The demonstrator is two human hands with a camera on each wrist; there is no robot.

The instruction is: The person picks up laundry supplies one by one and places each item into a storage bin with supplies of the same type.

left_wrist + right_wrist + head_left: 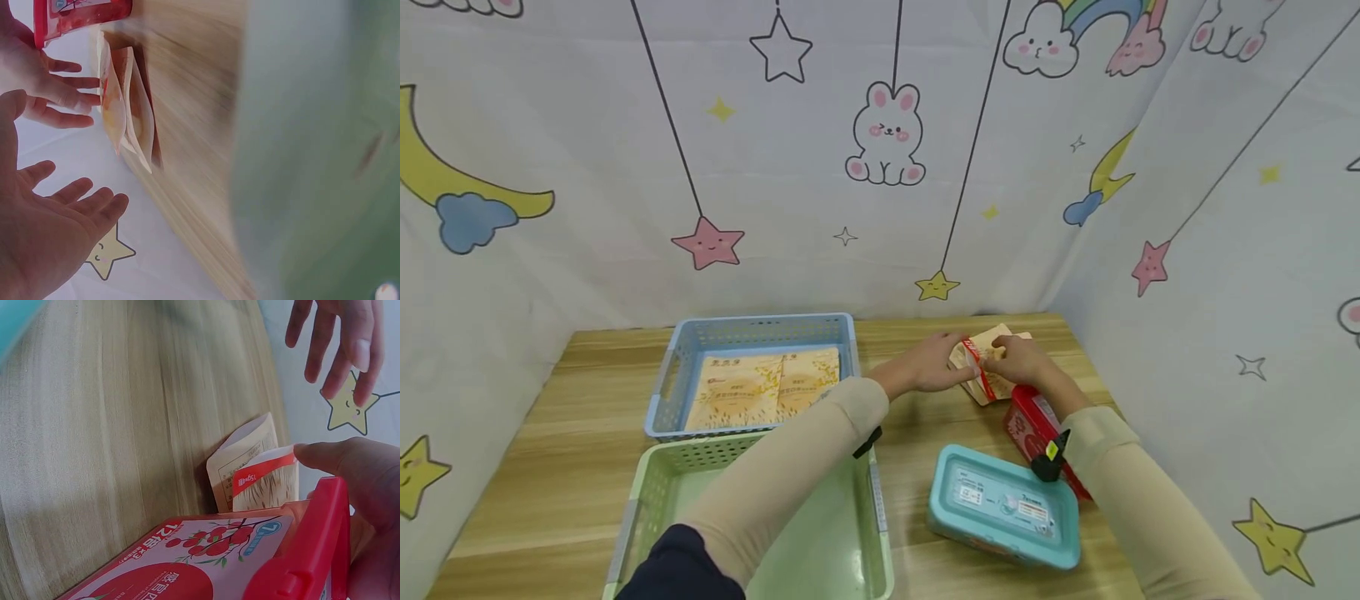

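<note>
Beige paper packets (988, 387) with a red stripe stand close together at the back right of the table. My right hand (1030, 367) reaches over them with extended fingers, its fingertips at the top edge of the packet (265, 481) nearest it. On their other side is my left hand (932, 364); the left wrist view shows its palm turned up and fingers loosely spread, apart from the packets (128, 106). Under my right forearm lies a red lidded box (1037, 425), printed with berries in the right wrist view (219, 544).
A blue basket (662, 408) at the back left holds flat beige packets (737, 392). In front of it stands a green basket (880, 533), partly covered by my left sleeve. A teal lidded box (1003, 508) sits front right. A printed curtain (805, 250) hangs behind the table.
</note>
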